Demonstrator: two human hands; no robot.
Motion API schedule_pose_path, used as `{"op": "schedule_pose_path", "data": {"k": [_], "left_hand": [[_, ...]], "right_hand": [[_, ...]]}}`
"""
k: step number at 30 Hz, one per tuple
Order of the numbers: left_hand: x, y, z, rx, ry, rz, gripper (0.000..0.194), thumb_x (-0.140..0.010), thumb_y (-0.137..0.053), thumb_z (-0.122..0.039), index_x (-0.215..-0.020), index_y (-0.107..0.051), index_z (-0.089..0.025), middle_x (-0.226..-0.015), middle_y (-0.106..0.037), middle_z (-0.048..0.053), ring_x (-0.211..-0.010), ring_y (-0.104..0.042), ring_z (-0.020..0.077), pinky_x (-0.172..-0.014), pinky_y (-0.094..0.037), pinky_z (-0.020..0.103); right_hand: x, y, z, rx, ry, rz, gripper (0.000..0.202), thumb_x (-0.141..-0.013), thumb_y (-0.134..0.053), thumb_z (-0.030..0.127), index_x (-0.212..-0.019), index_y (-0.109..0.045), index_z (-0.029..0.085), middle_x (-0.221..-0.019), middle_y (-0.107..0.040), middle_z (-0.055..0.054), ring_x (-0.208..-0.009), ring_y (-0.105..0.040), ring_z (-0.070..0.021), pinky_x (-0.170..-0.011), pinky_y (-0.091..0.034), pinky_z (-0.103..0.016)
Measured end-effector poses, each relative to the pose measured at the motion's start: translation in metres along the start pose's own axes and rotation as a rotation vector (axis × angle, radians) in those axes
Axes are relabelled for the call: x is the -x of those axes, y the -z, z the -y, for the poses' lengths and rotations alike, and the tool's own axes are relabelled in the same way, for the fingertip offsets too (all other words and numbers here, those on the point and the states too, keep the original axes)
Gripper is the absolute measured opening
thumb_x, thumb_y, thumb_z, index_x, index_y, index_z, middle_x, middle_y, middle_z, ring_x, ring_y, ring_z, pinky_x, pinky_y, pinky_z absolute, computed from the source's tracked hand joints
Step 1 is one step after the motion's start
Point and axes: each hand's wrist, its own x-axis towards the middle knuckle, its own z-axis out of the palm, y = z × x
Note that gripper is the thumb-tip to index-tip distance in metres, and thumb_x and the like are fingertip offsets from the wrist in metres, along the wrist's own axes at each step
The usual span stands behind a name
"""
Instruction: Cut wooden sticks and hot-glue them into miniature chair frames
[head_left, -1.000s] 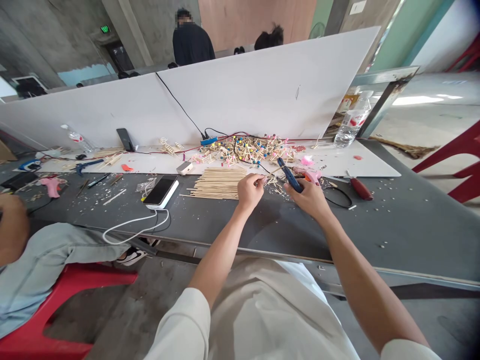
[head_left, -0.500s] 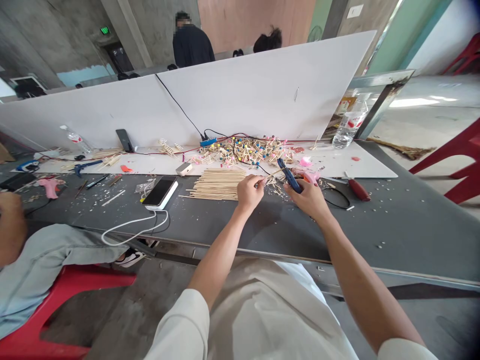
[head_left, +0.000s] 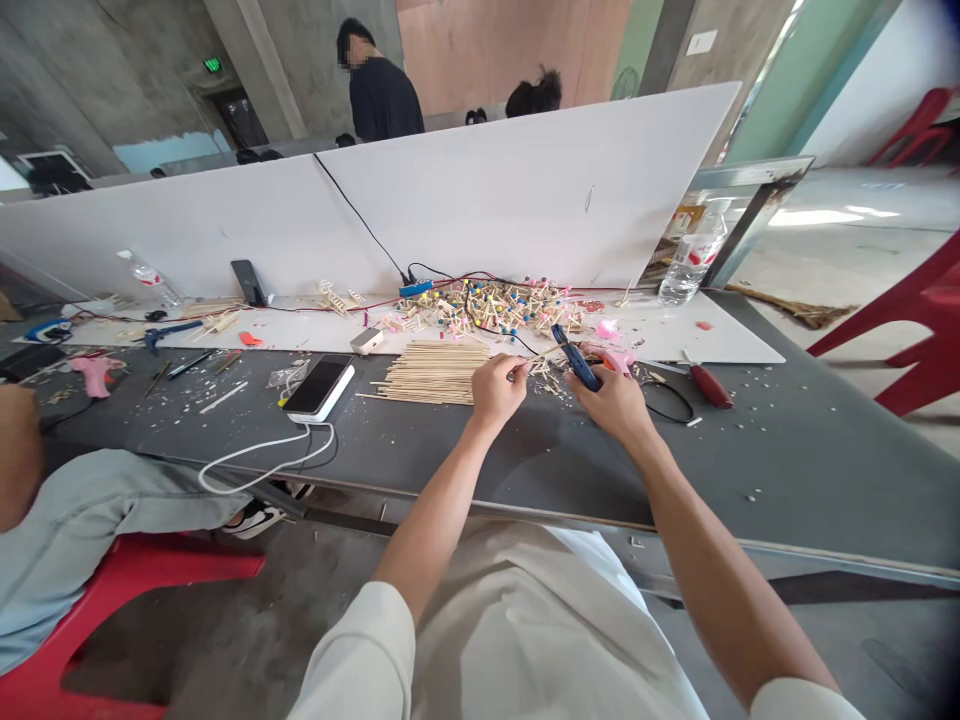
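My left hand [head_left: 498,392] is closed on a thin wooden stick [head_left: 544,355] just right of the bundle of long sticks [head_left: 435,372]. In my right hand [head_left: 615,400] is a dark blue cutting tool [head_left: 575,358], its jaws up by the far end of the stick. Behind both hands lies a heap of short sticks with coloured balls [head_left: 502,305]. Small stick pieces are scattered between and beyond my hands. A pink glue gun [head_left: 616,358] lies just behind my right hand, partly covered by it.
A phone [head_left: 321,388] on a white block with a looped cable lies to the left. A red-handled tool [head_left: 710,386] and a bottle [head_left: 694,255] are at the right. A white panel [head_left: 487,200] stands behind. Another person's arm and leg show at far left.
The view has shifted slightly. Both hands keep nearly the same places and holds. The person in dark clothes behind the panel has changed posture, with the head further left.
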Motion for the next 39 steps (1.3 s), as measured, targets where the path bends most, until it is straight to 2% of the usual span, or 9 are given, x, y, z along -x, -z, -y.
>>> {"op": "schedule_pose_path", "data": {"k": [12, 24, 39], "left_hand": [[0.0, 0.0, 0.0, -0.036, -0.007, -0.005, 0.02, -0.097, -0.061, -0.032, -0.085, -0.073, -0.021, -0.087, -0.077, 0.006, -0.074, -0.068, 0.0172, -0.068, -0.048, 0.028], [0.0, 0.0, 0.001, -0.065, -0.005, -0.001, 0.017, -0.097, -0.062, -0.028, -0.087, -0.074, -0.021, -0.088, -0.077, 0.006, -0.077, -0.069, 0.0178, -0.07, -0.048, 0.027], [0.0, 0.002, -0.002, -0.124, 0.018, 0.011, 0.016, -0.096, -0.064, -0.026, -0.086, -0.075, -0.02, -0.086, -0.077, 0.005, -0.075, -0.069, 0.0166, -0.066, -0.043, 0.027]], "right_hand": [[-0.003, -0.002, -0.002, 0.017, 0.024, -0.029, 0.039, -0.091, -0.058, 0.058, -0.078, -0.069, 0.022, -0.069, -0.067, -0.008, -0.07, -0.065, -0.0256, -0.065, -0.043, -0.033], [-0.012, -0.003, -0.004, 0.05, 0.034, 0.038, 0.037, -0.09, -0.06, 0.054, -0.079, -0.071, 0.021, -0.072, -0.069, -0.008, -0.074, -0.064, -0.0256, -0.068, -0.044, -0.032], [-0.017, -0.008, -0.005, 0.083, 0.02, 0.044, 0.035, -0.088, -0.064, 0.05, -0.087, -0.076, 0.018, -0.081, -0.075, -0.012, -0.082, -0.068, -0.028, -0.071, -0.045, -0.032]]}}
